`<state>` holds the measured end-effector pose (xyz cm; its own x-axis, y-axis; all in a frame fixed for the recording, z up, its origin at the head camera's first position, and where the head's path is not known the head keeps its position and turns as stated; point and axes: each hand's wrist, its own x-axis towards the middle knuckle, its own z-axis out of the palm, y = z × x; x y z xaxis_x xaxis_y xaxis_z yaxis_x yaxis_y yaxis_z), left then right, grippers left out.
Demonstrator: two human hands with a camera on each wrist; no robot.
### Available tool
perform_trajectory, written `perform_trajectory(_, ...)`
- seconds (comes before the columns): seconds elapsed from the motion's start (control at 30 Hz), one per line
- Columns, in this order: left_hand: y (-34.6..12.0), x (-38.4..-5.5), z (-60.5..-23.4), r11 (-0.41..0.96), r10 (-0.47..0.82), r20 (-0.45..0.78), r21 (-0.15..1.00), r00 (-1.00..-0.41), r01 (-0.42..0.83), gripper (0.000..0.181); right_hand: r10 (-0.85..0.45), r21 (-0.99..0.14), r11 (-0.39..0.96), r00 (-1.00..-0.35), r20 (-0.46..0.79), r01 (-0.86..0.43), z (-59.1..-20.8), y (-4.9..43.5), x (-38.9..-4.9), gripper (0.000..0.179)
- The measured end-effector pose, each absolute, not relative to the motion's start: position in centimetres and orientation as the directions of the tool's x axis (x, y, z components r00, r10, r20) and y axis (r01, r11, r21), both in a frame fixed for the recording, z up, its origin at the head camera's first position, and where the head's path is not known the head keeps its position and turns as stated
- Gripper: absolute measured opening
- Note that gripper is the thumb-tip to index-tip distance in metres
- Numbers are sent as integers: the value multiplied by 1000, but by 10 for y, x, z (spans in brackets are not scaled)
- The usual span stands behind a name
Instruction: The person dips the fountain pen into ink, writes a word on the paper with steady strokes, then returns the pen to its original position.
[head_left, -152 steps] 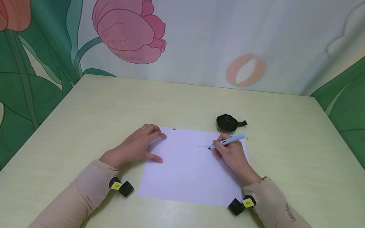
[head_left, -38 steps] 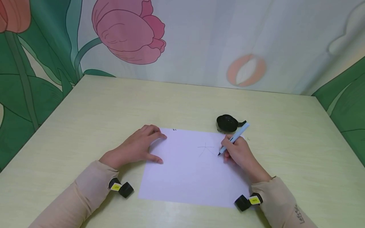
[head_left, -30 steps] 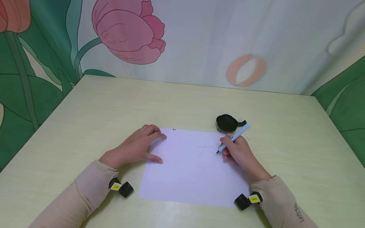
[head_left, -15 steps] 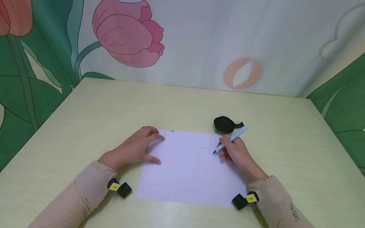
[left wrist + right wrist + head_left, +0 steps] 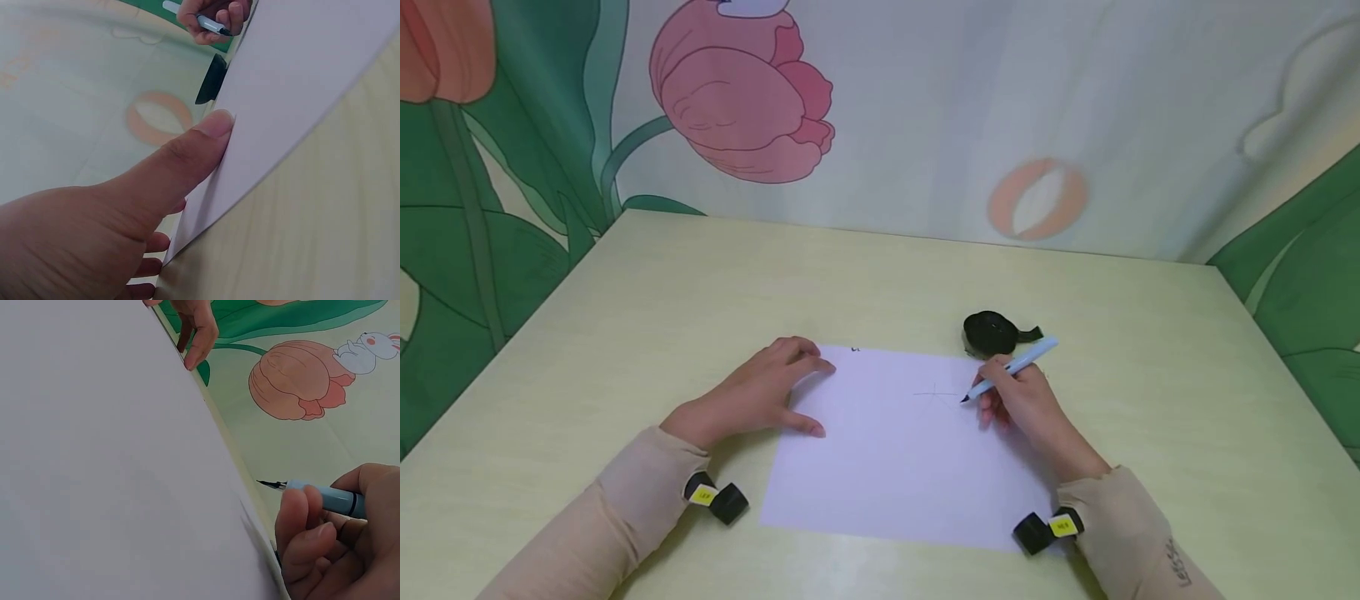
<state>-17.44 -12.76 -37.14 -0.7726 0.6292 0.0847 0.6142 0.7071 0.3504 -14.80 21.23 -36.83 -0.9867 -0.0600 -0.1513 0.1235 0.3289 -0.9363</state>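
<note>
A white sheet of paper (image 5: 880, 475) lies on the table, with a few thin crossing strokes (image 5: 934, 393) on its upper right part. My right hand (image 5: 1018, 400) pinches a light blue fountain pen (image 5: 1018, 362); the dark nib points down and left, just right of the strokes. Whether the nib touches the paper I cannot tell; in the right wrist view the nib of the pen (image 5: 209, 24) (image 5: 325, 495) shows bare. My left hand (image 5: 760, 387) rests on the paper's left edge, thumb and fingers spread, the thumb (image 5: 187, 156) lying on the sheet.
A black round object (image 5: 990, 333) with a short strip sticking out stands just behind the paper's top right edge. The pale wooden table (image 5: 775, 275) reaches back to a wall covering (image 5: 910, 125) printed with flowers. Wrist cameras (image 5: 728, 503) sit on both sleeves.
Over the earlier frames a vertical stroke and a right slanting stroke appeared. The right hand moved right, then slightly back left with the pen. The left hand stayed put; the head view tilted slightly.
</note>
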Motion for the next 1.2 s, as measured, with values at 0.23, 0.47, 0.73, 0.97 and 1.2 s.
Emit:
perform_trajectory(0.23, -128, -174, -372, 712, 625, 79, 352, -777, 608, 74, -49, -940, 334, -994, -98, 77, -364, 215, -151, 21)
perform_trajectory(0.47, -129, -173, -372, 711, 624, 83, 353, -777, 609, 74, -51, -938, 347, -998, -34, 14, -361, 219, -154, 24)
perform_trajectory(0.73, -130, -173, -371, 710, 624, 84, 356, -777, 608, 74, -12, -927, 375, -1000, 9, -13, -356, 226, -153, 27)
perform_trajectory(0.97, -129, -174, -371, 702, 632, 90, 355, -770, 617, 74, 52, -951, 304, -998, -44, 58, -351, 233, -153, 38)
perform_trajectory(1.2, -129, -175, -372, 708, 629, 74, 355, -773, 610, 75, 104, -965, 247, -993, -60, 84, -346, 236, -151, 51)
